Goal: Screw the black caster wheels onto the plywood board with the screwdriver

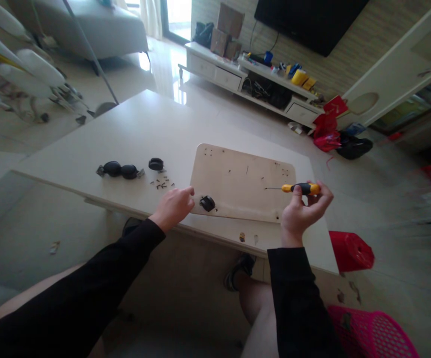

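A pale wooden board [238, 194] with rounded corners and small holes lies flat on the white table [133, 124]. One black caster wheel [207, 203] sits on its near left corner. My right hand [305, 209] grips a screwdriver [304, 188] by its yellow and black handle, its thin shaft pointing left over the board. At the board's left edge is my left hand [174, 205], with curled fingers close together; whatever they pinch, if anything, is too small to tell. Several loose screws [162, 184] lie left of the board. Beyond them are a caster [156, 163] and two more casters [120, 170].
A red bin [352, 251] stands beside the table's right end, and a pink perforated basket [376, 333] is at lower right. A low white cabinet [215, 72] with boxes and tools runs along the far wall. A grey sofa [118, 30] is at the back left.
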Tool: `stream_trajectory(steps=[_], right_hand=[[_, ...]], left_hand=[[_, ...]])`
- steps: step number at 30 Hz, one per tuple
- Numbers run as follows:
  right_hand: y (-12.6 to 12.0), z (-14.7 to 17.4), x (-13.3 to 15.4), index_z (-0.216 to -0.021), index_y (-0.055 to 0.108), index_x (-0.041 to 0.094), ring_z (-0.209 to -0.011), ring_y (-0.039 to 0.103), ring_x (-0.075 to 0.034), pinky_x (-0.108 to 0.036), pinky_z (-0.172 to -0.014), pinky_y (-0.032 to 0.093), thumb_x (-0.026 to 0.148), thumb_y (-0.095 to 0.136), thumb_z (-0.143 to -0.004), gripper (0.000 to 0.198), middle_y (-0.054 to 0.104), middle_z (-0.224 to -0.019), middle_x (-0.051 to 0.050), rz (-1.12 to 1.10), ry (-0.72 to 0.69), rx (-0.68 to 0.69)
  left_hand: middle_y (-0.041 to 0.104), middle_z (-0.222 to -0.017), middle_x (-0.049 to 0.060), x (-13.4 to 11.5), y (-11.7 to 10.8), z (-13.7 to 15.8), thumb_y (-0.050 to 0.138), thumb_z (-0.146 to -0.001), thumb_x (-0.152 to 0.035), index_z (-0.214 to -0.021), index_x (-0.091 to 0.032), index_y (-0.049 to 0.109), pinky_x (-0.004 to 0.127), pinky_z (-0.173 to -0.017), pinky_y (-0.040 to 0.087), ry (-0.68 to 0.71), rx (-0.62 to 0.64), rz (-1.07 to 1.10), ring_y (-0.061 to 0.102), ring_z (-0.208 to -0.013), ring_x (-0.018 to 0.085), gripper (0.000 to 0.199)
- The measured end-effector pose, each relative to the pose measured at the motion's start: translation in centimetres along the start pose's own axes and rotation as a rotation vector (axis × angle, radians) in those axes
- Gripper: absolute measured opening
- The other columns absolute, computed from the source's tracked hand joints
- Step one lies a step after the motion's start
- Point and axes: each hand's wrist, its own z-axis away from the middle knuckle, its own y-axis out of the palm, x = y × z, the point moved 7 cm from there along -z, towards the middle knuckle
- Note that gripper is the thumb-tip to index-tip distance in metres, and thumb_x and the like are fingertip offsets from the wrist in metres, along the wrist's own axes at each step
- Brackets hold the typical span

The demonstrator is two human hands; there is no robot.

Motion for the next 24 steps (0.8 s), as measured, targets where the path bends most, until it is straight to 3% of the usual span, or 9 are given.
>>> stream_trajectory(steps=[12, 19, 24], right_hand=[[0.8, 0.4, -0.5, -0.123, 0.064, 0.026, -0.127, 0.071, -0.019, -0.044, -0.112, 0.065, 0.025, 0.076, -0.088, 0.037, 0.066, -0.136, -0.008, -0.006, -0.036, 0.010], [0.6, -0.1, -1.3, -0.125, 0.063, 0.021, -0.120, 0.073, -0.023, -0.046, -0.099, 0.070, 0.026, 0.075, -0.083, 0.044, 0.069, -0.132, -0.013, 0.061, -0.149, -0.017], [0.5, -0.2, -1.4, -0.124, 0.064, 0.021, -0.118, 0.073, -0.021, -0.045, -0.101, 0.069, 0.026, 0.075, -0.084, 0.042, 0.070, -0.130, -0.012, 0.086, -0.162, -0.031]], left_hand=[[0.085, -0.113, 0.018, 0.0, 0.3, 0.4, 0.056, -0.101, -0.024, -0.126, -0.017, 0.078, 0.042, -0.092, 0.056, 0.040, 0.017, -0.019, 0.080, -0.107, 0.036, 0.034], [0.086, -0.113, 0.016, -0.1, 0.1, 0.6, 0.055, -0.101, -0.023, -0.126, -0.018, 0.079, 0.040, -0.093, 0.057, 0.056, 0.004, -0.025, 0.081, -0.106, 0.033, 0.034], [0.086, -0.111, 0.016, -0.3, -0.1, 0.7, 0.054, -0.102, -0.023, -0.125, -0.016, 0.078, 0.040, -0.094, 0.058, 0.058, 0.008, -0.020, 0.081, -0.104, 0.032, 0.034]])
